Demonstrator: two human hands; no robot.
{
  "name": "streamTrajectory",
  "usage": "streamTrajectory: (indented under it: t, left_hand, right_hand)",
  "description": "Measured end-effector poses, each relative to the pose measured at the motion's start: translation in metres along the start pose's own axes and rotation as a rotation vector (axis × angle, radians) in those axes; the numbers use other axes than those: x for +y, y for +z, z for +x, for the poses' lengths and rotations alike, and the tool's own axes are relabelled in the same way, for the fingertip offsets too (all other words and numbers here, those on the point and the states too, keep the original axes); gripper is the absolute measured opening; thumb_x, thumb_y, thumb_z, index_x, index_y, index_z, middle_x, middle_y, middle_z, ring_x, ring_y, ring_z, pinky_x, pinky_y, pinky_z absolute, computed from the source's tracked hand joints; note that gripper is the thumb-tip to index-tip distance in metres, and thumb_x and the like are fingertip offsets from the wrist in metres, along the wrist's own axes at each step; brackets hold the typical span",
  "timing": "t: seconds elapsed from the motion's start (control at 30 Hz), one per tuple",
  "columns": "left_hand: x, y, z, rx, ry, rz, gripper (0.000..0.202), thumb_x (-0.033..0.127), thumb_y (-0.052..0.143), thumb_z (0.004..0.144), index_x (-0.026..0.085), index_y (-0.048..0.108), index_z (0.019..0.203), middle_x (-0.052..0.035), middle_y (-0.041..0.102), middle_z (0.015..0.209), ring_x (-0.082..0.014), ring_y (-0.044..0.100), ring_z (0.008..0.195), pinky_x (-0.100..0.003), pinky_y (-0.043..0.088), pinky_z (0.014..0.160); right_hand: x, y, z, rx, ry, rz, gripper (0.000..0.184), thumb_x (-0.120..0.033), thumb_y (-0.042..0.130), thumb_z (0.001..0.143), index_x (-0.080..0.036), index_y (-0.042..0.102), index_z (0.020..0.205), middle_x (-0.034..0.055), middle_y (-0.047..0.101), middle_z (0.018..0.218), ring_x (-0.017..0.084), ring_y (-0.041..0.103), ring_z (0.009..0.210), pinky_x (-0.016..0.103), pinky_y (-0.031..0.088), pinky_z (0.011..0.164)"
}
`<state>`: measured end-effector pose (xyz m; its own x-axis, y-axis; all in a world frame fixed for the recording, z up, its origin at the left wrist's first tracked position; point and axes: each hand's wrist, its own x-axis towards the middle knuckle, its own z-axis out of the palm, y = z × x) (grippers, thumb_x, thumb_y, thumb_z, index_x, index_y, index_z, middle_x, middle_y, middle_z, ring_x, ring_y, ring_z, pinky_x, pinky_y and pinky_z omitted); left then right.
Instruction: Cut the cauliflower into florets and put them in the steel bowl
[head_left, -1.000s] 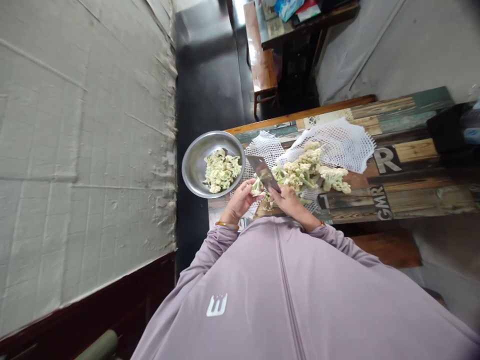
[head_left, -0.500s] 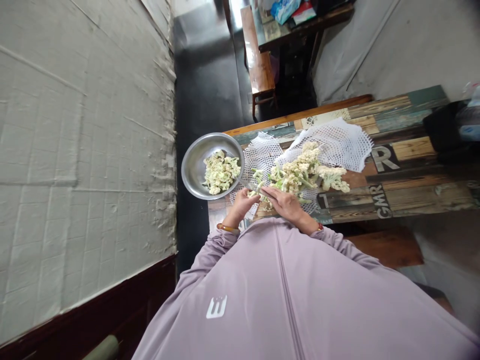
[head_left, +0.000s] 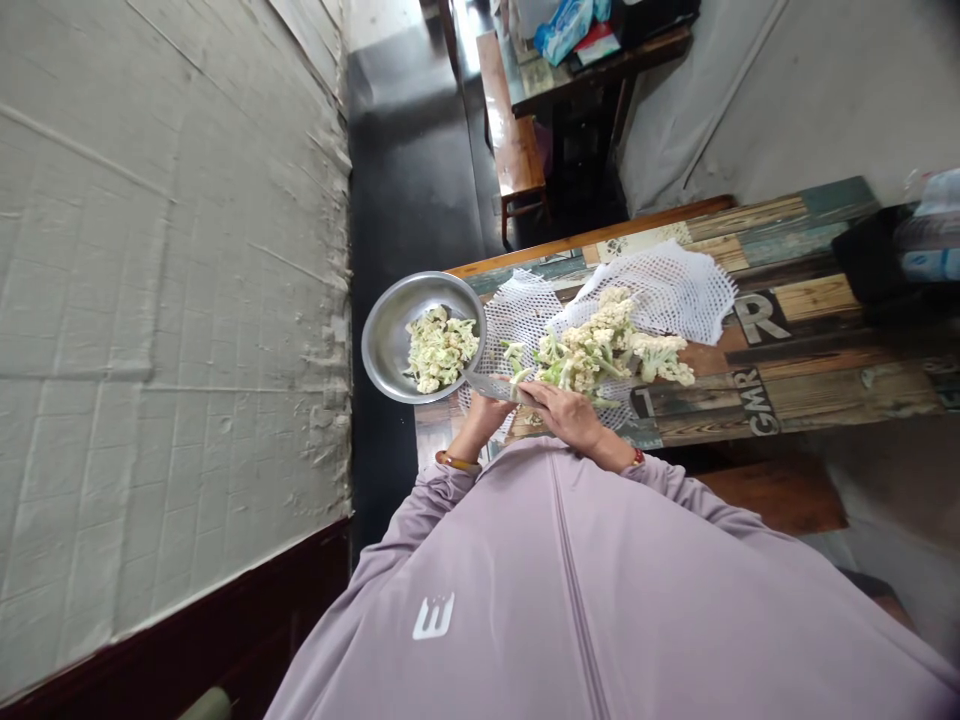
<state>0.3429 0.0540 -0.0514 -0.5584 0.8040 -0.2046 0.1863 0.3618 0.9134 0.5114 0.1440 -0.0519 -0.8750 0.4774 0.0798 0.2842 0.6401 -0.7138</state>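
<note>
My right hand [head_left: 570, 414] is closed around a knife [head_left: 489, 386], whose broad blade points left, its tip near the rim of a metal bowl [head_left: 381, 345]. Just below the blade, my left hand [head_left: 486, 416] is closed on a piece of cauliflower [head_left: 519, 377]; the blade covers part of its fingers. Cut cauliflower florets [head_left: 441, 350] lie in the bowl. Beyond my right hand, a larger heap of cauliflower [head_left: 600, 345] with pale green stems rests on white foam netting [head_left: 660, 285].
The bowl stands at the left end of a patchwork wooden table [head_left: 817, 385]. Dark and clear plastic items [head_left: 930, 250] sit at its right end. A wooden bench [head_left: 517, 150] and another table [head_left: 540, 90] are farther off. A whitish wall [head_left: 225, 300] rises on the left.
The knife has turned so its blade now shows broadside and reaches farther left, above my left hand. Both hands stay in nearly the same place, and the view has shifted slightly.
</note>
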Motion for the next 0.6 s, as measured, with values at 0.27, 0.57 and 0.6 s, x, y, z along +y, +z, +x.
streamTrajectory:
  t: [0.27,0.57,0.6]
  left_hand:
    - [0.004,-0.003,-0.006,-0.037,-0.164,0.046,0.013,0.019,0.073,0.065,0.017,0.063,0.074,-0.0002,0.061,0.073,-0.0178,0.058,0.078,-0.03,0.048,0.077]
    - [0.022,-0.015,-0.003,-0.178,-0.174,-0.342,0.046,0.028,0.077,0.072,0.02,0.066,0.116,-0.0061,0.067,0.118,-0.0177,0.062,0.101,-0.029,0.047,0.091]
    - [0.024,-0.017,-0.002,-0.197,-0.183,-0.38,0.048,0.03,0.075,0.075,0.021,0.065,0.121,-0.0067,0.067,0.122,-0.0185,0.062,0.105,-0.029,0.047,0.094]
  right_hand:
    - [0.022,0.016,-0.017,-0.094,0.243,0.018,0.032,-0.025,0.046,0.1,-0.02,0.065,0.125,0.0122,0.071,0.124,0.024,0.069,0.111,0.034,0.054,0.093]
    - [0.028,0.014,-0.008,0.049,0.569,0.693,0.038,-0.057,0.048,0.094,-0.02,0.058,0.088,0.0018,0.068,0.059,0.015,0.057,0.044,0.026,0.046,0.048]
    - [0.023,0.01,-0.003,0.061,0.555,0.755,0.04,-0.06,0.049,0.092,-0.021,0.057,0.087,0.0017,0.069,0.06,0.014,0.054,0.042,0.025,0.044,0.045]
